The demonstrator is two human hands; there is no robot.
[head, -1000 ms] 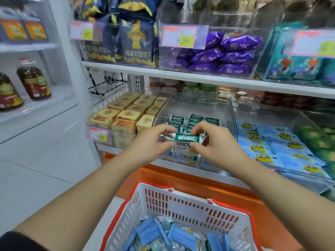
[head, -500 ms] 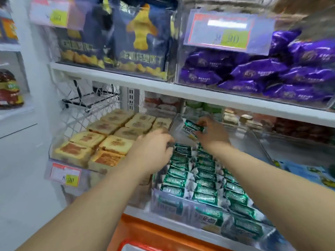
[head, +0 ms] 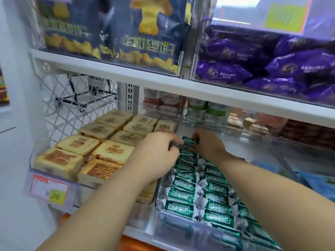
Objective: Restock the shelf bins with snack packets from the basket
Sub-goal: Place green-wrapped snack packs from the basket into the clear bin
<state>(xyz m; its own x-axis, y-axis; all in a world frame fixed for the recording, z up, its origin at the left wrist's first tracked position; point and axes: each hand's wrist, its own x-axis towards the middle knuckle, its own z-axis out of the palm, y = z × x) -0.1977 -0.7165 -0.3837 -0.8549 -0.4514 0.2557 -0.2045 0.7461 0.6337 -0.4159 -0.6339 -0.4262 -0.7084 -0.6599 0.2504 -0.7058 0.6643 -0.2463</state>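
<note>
Two grips, left, right, on packet

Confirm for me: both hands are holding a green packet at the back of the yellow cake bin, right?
Not that bin. The head view shows the left hand and right hand holding the green packet at the back of the bin of green packets, just right of the cakes.

Green snack packet held flat, above rows in clear bin
</note>
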